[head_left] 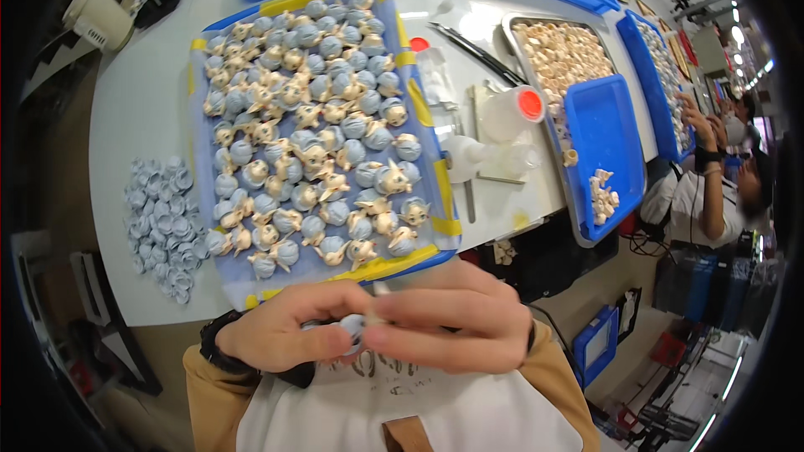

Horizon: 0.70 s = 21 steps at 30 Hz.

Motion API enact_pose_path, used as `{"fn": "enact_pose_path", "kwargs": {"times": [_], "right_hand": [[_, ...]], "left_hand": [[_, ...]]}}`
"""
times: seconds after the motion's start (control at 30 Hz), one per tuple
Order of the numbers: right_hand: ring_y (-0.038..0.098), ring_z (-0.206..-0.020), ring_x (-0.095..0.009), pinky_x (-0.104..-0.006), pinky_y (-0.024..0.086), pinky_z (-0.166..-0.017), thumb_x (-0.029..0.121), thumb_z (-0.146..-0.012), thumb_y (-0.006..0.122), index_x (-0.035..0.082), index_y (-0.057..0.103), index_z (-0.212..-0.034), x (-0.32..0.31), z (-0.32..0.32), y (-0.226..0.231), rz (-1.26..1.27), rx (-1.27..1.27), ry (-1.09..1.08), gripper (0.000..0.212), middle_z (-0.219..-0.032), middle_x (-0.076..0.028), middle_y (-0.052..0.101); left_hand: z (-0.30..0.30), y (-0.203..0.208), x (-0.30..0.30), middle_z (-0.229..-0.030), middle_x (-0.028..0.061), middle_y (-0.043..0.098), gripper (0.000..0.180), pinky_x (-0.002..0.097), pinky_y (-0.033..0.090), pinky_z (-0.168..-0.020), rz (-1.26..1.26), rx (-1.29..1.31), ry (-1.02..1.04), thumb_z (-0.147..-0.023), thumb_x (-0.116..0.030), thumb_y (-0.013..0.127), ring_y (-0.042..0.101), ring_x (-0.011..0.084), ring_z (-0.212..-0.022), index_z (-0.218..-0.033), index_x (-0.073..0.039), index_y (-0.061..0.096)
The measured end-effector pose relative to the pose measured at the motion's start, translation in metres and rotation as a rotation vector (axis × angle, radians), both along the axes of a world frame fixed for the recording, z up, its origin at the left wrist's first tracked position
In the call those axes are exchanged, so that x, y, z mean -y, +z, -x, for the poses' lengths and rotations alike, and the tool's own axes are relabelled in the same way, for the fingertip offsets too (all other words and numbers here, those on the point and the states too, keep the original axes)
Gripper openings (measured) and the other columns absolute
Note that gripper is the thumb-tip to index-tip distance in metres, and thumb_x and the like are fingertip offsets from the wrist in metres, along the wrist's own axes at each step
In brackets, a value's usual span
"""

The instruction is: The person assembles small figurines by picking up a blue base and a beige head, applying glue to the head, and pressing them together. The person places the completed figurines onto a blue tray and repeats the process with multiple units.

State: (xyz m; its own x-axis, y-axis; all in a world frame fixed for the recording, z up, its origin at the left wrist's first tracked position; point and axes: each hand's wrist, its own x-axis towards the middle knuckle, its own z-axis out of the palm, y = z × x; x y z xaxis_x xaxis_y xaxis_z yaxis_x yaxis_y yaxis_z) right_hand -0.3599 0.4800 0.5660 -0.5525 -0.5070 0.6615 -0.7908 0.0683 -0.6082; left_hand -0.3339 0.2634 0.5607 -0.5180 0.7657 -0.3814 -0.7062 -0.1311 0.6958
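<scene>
My left hand is closed around a small doll head with blue-grey hair, held in front of my body just beyond the tray's near edge. My right hand comes to it from the other side, its thumb and fingers pinched together against the doll head. Whatever sits between those right fingertips is mostly hidden; a small pale tip shows near them. Beyond my hands lies a blue tray lined with sheet and yellow tape, covered in similar doll heads with pointed ears and blue-grey hair.
Loose blue-grey hair pieces are heaped left of the tray. To the right stand a red-capped bottle, black tweezers, a metal tray of beige pieces and a smaller blue tray. Another person works at far right.
</scene>
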Motion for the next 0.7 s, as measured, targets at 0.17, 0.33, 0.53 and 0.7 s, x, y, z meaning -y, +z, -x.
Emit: {"fn": "enact_pose_path", "kwargs": {"times": [0.17,0.33,0.53,0.7], "right_hand": [[0.062,-0.08,-0.027,-0.0313,0.051,-0.071,-0.001,-0.072,0.065,0.001,0.065,-0.101,-0.001,-0.003,-0.002,0.029,0.271,0.077,0.029,-0.102,-0.018,0.058],[0.062,-0.079,-0.024,-0.0293,0.05,-0.069,0.001,-0.065,0.076,0.002,0.065,-0.099,0.001,-0.01,-0.023,0.109,0.353,0.0,0.035,-0.098,-0.016,0.059],[0.062,-0.078,-0.022,-0.0282,0.049,-0.065,0.002,-0.065,0.076,0.003,0.064,-0.102,0.003,-0.005,-0.018,0.051,0.496,-0.09,0.039,-0.093,-0.015,0.061],[0.061,-0.076,-0.023,-0.0304,0.048,-0.064,0.003,-0.064,0.075,0.002,0.064,-0.101,-0.009,-0.002,-0.017,0.058,0.415,-0.025,0.038,-0.091,-0.013,0.062]], "left_hand": [[-0.003,-0.005,0.0,-0.089,0.0024,0.054,0.036,0.0195,0.04,-0.061,-0.002,-0.09,0.125,-0.092,-0.031,0.05,0.049,0.006,-0.072,-0.111,0.0,0.049],[-0.003,-0.012,0.0,-0.087,0.0023,0.054,0.031,0.0198,0.041,-0.059,0.059,-0.143,0.086,-0.092,-0.027,0.05,0.051,0.0057,-0.068,-0.108,0.0,0.05],[0.001,-0.01,-0.003,-0.086,0.0037,0.057,0.028,0.0198,0.043,-0.056,0.039,-0.046,0.126,-0.091,-0.023,0.052,0.051,0.0051,-0.061,-0.108,0.0,0.051],[0.001,-0.011,-0.002,-0.083,0.0055,0.057,0.035,0.0194,0.04,-0.056,0.078,-0.152,0.126,-0.091,-0.029,0.052,0.048,0.0059,-0.061,-0.109,0.001,0.054]]}}
